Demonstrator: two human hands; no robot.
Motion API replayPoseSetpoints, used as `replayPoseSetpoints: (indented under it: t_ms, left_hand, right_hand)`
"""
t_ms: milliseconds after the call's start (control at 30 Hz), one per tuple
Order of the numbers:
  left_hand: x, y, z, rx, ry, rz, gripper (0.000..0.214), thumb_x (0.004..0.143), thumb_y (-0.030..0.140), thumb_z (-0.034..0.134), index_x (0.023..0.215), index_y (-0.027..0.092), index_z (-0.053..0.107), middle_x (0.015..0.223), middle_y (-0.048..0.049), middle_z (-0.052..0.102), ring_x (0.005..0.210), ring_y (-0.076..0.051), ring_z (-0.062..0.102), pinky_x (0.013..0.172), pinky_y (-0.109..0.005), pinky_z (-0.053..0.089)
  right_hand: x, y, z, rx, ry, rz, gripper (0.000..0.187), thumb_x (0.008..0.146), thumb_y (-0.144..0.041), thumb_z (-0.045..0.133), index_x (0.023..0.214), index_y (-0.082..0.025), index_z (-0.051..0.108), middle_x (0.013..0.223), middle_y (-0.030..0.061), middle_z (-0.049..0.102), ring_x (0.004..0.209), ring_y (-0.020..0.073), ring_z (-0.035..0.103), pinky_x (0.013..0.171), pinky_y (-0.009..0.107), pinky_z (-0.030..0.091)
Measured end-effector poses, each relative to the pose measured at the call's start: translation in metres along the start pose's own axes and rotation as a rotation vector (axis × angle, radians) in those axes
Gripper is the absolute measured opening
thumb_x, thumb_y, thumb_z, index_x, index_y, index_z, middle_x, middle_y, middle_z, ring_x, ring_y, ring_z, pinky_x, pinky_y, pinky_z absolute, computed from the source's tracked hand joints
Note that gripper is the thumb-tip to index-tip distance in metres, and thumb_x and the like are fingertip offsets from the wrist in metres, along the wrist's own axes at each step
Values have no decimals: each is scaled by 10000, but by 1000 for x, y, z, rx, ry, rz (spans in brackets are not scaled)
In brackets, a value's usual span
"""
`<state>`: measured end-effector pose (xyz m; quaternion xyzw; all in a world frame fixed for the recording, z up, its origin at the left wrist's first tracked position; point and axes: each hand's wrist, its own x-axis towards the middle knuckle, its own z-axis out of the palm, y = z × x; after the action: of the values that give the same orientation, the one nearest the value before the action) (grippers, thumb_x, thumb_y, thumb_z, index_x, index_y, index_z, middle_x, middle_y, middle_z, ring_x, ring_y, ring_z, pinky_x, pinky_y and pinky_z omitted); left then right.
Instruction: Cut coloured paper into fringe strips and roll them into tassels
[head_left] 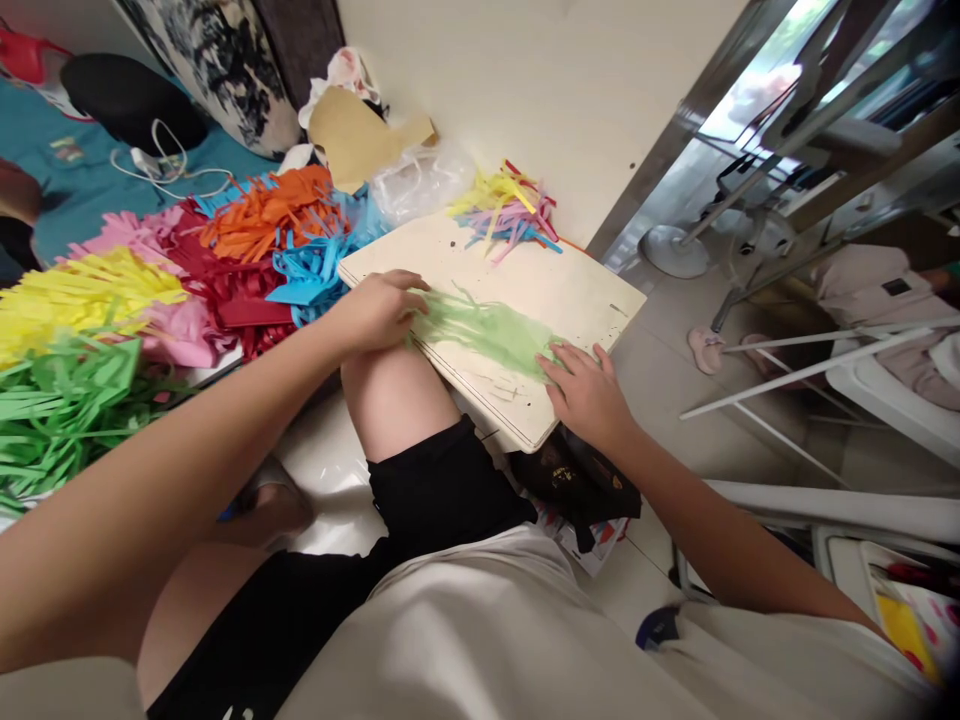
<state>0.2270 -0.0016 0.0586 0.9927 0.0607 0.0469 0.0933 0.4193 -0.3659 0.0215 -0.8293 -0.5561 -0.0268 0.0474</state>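
Note:
A strip of thin green tissue paper [491,335] with loose fringed strands lies across a pale wooden board [585,285] near my knee. My left hand [382,308] is at the paper's left end, its fingers bent and closed on that end. At the other end, my right hand [589,392] rests with its fingers stretched out over the paper and the thumb apart. Yellow, pink and blue paper strips [514,208] lie in a small pile on the board's far edge.
To the left are heaps of fringed paper: green [75,410], yellow [90,295], red [244,285], orange [277,215] and blue [311,270]. A clear plastic bag [424,185] lies behind the board. White metal chair legs [817,370] stand at the right. A black bag [577,480] sits below the board.

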Motion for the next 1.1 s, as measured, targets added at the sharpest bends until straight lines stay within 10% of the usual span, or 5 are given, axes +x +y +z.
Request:
replayPoseSetpoints:
  t_ms: [233,333,433,567,1100]
  left_hand:
    - [-29,-69,-52,124,195,-375,380,1041,253,539,1273,101,799,1587,-103,699,1574,-309,507,1456,-617,348]
    - [-18,-16,-53,61,336,-311,422,1097,311,492,1373,142,762,1586,-84,708,1517,-259,576,1423,-535,432]
    - [-3,74,-25,-120,96,38,599,1114,428,549,1604,99,653,1657,-147,678,1515,-281,664,1349,-472,541]
    - [5,153,24,-4,-193,172,914,1125,560,636,1798,-12,402,1871,-270,364,1789,-420,369,1515,-629,288]
    - [-8,127,45,92,-38,169,522,1139,169,500,1623,114,687,1728,-160,603,1668,-322,581,1493,-648,355]
  right_hand:
    - [-1,3,0,-68,-2,-34,548,1142,-239,484,1646,-223,698,1717,152,612,1650,359,523,1416,673,296]
    - [-3,3,-3,-82,-31,-39,557,1146,-238,477,1664,-226,682,1734,148,596,1674,357,503,1418,676,300]
    - [-8,5,-6,-76,-49,-57,555,1148,-248,480,1666,-227,677,1741,151,588,1688,366,488,1410,689,310]
    - [-23,12,-12,-30,-61,-113,539,1158,-262,456,1638,-222,697,1754,147,574,1689,369,490,1398,703,324]
    - [-13,-26,-15,51,-116,-176,553,1203,-294,418,1688,-126,623,1790,157,522,1684,315,522,1460,600,331]
